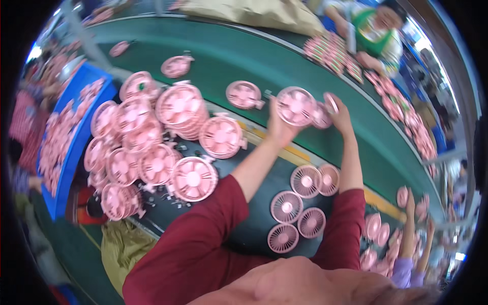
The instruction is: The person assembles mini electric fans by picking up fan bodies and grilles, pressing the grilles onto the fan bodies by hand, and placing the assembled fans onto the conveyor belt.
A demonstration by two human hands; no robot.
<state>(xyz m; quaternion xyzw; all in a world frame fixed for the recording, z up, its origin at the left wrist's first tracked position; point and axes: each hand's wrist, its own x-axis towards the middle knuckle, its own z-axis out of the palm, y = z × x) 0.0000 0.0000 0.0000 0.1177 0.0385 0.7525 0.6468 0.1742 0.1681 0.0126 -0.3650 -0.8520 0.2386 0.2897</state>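
Observation:
Over the green conveyor belt, my left hand point(281, 128) grips a round pink fan housing point(296, 105) with blades showing inside it. Just to its right, my right hand point(342, 118) pinches a small pink disc-like part point(330, 103), seen nearly edge-on. Another round pink part point(321, 117) shows between the hands; whether it is held or lies on the belt I cannot tell. A fan housing with a small tab point(243, 95) lies on the belt left of my left hand. Below my forearms, several pink slotted grilles point(286, 207) rest on the dark table.
Stacks of pink fan housings point(180, 105) crowd the table's left side. Beyond them stands a blue bin point(76, 137) full of pink parts. Across the belt point(208, 48), a person in a green apron point(370, 33) works beside rows of pink parts. Another person's arm point(408, 229) reaches in at right.

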